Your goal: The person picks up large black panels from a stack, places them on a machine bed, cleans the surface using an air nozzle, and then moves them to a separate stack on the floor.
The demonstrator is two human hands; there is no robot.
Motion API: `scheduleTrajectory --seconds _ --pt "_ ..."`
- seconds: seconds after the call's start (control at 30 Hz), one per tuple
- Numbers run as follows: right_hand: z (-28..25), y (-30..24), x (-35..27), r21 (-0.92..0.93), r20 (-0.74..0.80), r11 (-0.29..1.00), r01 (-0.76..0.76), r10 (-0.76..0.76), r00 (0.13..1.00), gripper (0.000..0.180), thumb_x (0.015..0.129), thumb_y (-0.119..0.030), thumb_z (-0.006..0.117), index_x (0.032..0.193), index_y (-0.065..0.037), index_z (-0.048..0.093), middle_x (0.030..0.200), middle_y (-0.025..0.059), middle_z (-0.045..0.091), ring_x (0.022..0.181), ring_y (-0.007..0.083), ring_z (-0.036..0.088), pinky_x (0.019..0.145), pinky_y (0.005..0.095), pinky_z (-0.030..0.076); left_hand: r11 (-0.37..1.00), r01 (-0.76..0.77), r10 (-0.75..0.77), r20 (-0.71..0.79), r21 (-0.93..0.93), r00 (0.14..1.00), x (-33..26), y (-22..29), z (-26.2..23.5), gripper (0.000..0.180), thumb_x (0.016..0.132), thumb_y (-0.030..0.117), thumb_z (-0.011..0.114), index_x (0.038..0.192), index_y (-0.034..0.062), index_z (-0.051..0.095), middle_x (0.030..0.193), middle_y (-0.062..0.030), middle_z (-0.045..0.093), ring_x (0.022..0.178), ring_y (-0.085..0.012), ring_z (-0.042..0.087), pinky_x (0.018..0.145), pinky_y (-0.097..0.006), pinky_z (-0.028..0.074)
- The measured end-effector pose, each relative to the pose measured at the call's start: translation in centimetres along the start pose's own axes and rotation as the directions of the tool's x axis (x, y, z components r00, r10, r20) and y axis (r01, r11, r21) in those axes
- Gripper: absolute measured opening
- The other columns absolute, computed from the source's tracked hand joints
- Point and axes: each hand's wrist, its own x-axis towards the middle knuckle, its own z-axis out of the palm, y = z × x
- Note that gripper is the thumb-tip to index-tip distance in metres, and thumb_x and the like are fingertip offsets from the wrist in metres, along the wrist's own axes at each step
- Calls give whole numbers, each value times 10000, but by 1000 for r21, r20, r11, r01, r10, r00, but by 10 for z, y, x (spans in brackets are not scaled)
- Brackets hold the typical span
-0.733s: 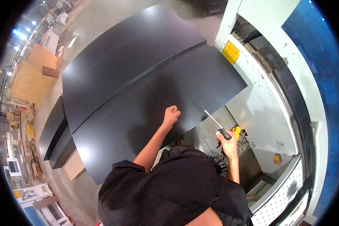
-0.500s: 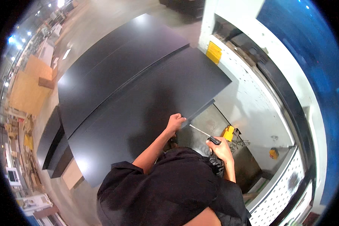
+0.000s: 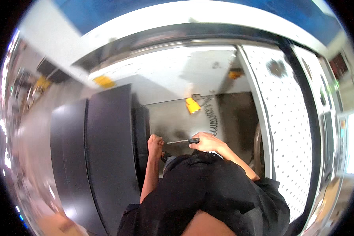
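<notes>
My right hand is wrapped around the black handle of a screwdriver. The tool's thin metal shaft lies nearly level and points left. At its tip, my left hand is closed in a fist-like grip; whether anything small is inside the fingers is hidden. Left of that hand lies a stack of large dark sheet panels, its right edge close to my left forearm.
A white machine front runs across ahead, below a blue section. On the floor sits a yellow foot pedal with a coiled black cable. A white dotted panel stands at the right. Yellow label at the machine's left.
My view has turned right, so the panels now lie at the left and the machine straight ahead. The screwdriver stays in my right hand, now nearly level. My left hand stays closed.
</notes>
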Motion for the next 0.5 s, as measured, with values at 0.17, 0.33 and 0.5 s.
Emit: scheduleTrajectory --seconds 0.17,0.33,0.5 --pt "14 54 -26 295 -428 955 -7 139 893 325 908 -333 690 867 -15 633 703 191 617 671 351 606 674 458 470 907 175 -214 59 383 975 8 -21 101 371 900 48 685 699 133 385 656 32 414 607 -83 430 544 -283 368" --pt "13 68 -26 447 -667 851 275 113 736 258 968 -242 642 1077 -19 575 1014 177 589 967 355 587 857 410 463 710 -438 -29 644 551 764 -2 -87 154 505 871 158 753 1264 57 452 950 -70 606 844 -224 631 733 -330 499" --pt "2 60 -13 555 -727 675 487 108 678 286 1003 -130 599 1243 -63 459 1237 97 464 1182 226 477 1039 344 385 533 -682 21 798 501 603 13 -86 195 814 900 192 694 1548 92 213 1172 -204 640 1089 -381 655 902 -418 507"
